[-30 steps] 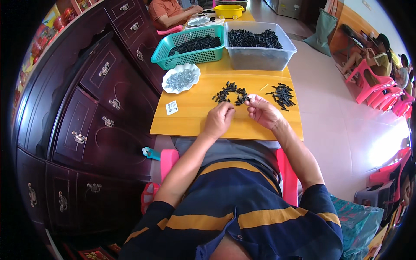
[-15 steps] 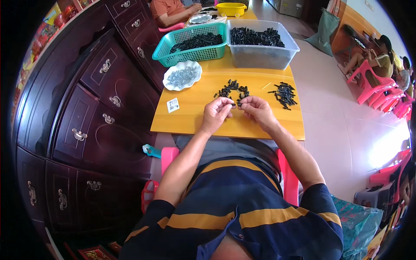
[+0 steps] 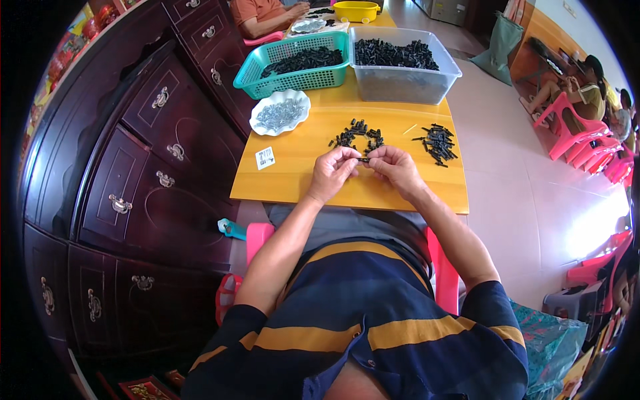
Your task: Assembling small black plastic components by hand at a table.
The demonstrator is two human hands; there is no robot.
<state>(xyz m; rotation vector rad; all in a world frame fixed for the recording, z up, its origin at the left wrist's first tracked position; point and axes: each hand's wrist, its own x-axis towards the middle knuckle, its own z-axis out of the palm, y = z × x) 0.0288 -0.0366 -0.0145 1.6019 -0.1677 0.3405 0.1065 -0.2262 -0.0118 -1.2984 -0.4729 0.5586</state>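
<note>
Over the near part of the yellow table (image 3: 293,183), my two hands meet at the fingertips. My left hand (image 3: 332,173) pinches one end of a small black plastic piece (image 3: 364,159), and my right hand (image 3: 398,171) pinches its other end. Whether it is one piece or two joined ones is too small to tell. Just beyond my fingers lies a loose heap of short black pieces (image 3: 359,129). Longer, thin black pieces (image 3: 439,145) form a second pile to the right of my right hand.
A scalloped white dish (image 3: 306,115) of small clear pieces stands left, near a white printed card (image 3: 265,158). Behind are a green basket (image 3: 250,87) and a clear bin (image 3: 400,90), both with black pieces. A yellow stick (image 3: 410,129) lies right. Dark drawers (image 3: 133,200) flank the table.
My hands have drawn slightly closer together. The black bits at my fingertips, apart before, now bridge the gap between them in one line.
</note>
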